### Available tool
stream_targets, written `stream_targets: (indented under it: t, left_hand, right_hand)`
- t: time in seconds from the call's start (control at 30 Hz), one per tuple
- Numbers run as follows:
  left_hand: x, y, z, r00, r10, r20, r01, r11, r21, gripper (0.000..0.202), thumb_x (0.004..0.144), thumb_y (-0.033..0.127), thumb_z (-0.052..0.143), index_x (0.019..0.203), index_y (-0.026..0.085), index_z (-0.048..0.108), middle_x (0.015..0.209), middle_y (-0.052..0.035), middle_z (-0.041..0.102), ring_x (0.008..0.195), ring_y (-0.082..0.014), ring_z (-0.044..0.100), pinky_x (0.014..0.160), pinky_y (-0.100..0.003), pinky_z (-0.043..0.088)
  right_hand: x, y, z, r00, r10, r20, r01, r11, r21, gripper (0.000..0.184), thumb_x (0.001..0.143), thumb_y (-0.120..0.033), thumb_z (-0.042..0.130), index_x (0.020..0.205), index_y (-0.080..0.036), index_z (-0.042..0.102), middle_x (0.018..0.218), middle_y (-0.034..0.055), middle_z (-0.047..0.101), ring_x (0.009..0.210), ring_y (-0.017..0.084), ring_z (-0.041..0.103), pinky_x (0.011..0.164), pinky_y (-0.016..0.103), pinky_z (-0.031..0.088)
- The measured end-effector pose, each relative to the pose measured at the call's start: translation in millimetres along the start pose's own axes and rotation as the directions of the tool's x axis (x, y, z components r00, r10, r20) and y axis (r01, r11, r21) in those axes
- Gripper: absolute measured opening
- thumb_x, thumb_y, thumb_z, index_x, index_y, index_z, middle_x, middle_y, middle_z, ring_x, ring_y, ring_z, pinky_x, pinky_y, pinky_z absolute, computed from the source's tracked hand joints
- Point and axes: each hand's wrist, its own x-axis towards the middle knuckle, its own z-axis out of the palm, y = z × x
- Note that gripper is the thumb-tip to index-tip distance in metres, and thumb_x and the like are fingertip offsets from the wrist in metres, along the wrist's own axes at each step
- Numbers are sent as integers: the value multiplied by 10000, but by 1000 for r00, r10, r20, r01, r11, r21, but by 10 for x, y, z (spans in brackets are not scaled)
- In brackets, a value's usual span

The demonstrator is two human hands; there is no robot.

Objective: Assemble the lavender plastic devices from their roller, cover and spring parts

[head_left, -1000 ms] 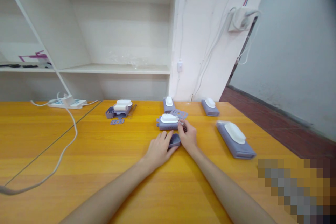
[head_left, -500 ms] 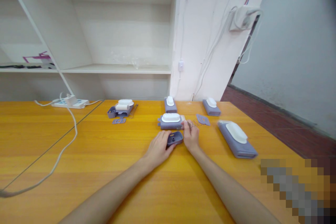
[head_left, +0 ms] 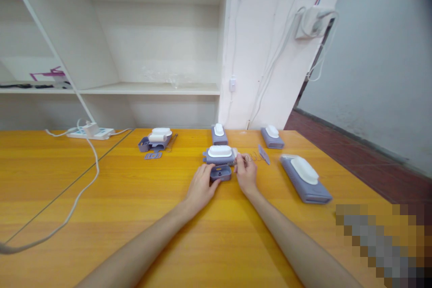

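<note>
My left hand (head_left: pixel 201 186) grips a small purple plastic cap (head_left: pixel 220 173), tilted so its hollow side faces me. My right hand (head_left: pixel 246 173) pinches one end of a thin metal spring (head_left: pixel 251 157) that stretches to the right just above the table. Right behind both hands lies a purple block with a white top (head_left: pixel 219 155). A flat purple plate (head_left: pixel 263 154) rests past the spring's far end.
On the orange table (head_left: pixel 135 216) lie more purple-and-white units: a large one (head_left: pixel 305 178) at the right, two at the back (head_left: pixel 219 134) (head_left: pixel 272 137), and a partly taken-apart one (head_left: pixel 156 140). A white power strip (head_left: pixel 89 132) and cable (head_left: pixel 84 184) lie at the left. White shelves stand behind.
My left hand has lifted the purple cap and turned its open side toward me. My right hand has drawn the spring out to the right. The flat purple plate has shifted right.
</note>
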Motion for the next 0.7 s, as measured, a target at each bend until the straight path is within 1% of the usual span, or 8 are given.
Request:
stream_targets:
  t: [0.1, 0.17, 0.3, 0.4, 0.57, 0.7]
  left_hand:
    - [2, -3, -4, 1000, 6, 2, -6, 1000, -20, 380, 795, 283, 574, 1148, 209, 456, 1082, -79, 537, 1017, -219, 501, 889, -387, 409]
    - [1, 17, -18, 999, 32, 17, -31, 999, -39, 383, 792, 280, 579, 1149, 212, 459, 1099, -79, 538, 1028, -220, 497, 902, -390, 403]
    - [-1, 82, -56, 991, 101, 88, -94, 992, -78, 373, 786, 275, 590, 1136, 217, 472, 1112, -74, 545, 1027, -218, 496, 897, -384, 407]
    - [4, 108, -71, 988, 110, 109, -101, 991, -85, 356, 788, 274, 589, 1124, 219, 487, 1107, -76, 544, 1024, -221, 498, 889, -387, 410]
    - [10, 105, -70, 988, 105, 112, -97, 992, -81, 355, 789, 269, 586, 1126, 219, 487, 1100, -75, 544, 1019, -220, 498, 888, -388, 411]
    - [8, 116, -77, 987, 110, 115, -102, 992, -75, 347, 794, 272, 580, 1126, 221, 491, 1093, -73, 543, 1018, -220, 498, 888, -389, 410]
  right_hand:
    - [-10, -20, -9, 999, -36, -3, 36, 999, -29, 279, 894, -360, 398, 674, -198, 451, 593, -25, 481, 573, 126, 462, 567, 246, 347]
    - [-20, -41, -15, 998, -67, 5, 67, 996, -52, 294, 897, -351, 387, 649, -200, 432, 590, -26, 469, 570, 126, 457, 569, 250, 339]
    - [-50, -75, -12, 989, -125, 73, 132, 986, -106, 307, 896, -331, 377, 618, -203, 411, 558, -32, 438, 535, 120, 439, 543, 250, 311]
    - [-73, -78, 4, 976, -179, 122, 199, 963, -181, 325, 886, -327, 393, 584, -205, 383, 541, -34, 412, 524, 116, 422, 541, 250, 299]
    - [-91, -75, 26, 963, -222, 153, 259, 920, -295, 310, 874, -328, 417, 592, -200, 427, 593, -9, 482, 584, 128, 472, 590, 250, 335]
    - [-87, -109, 28, 962, -228, 150, 268, 894, -359, 300, 878, -326, 413, 609, -200, 447, 641, 9, 528, 632, 141, 508, 617, 252, 357]
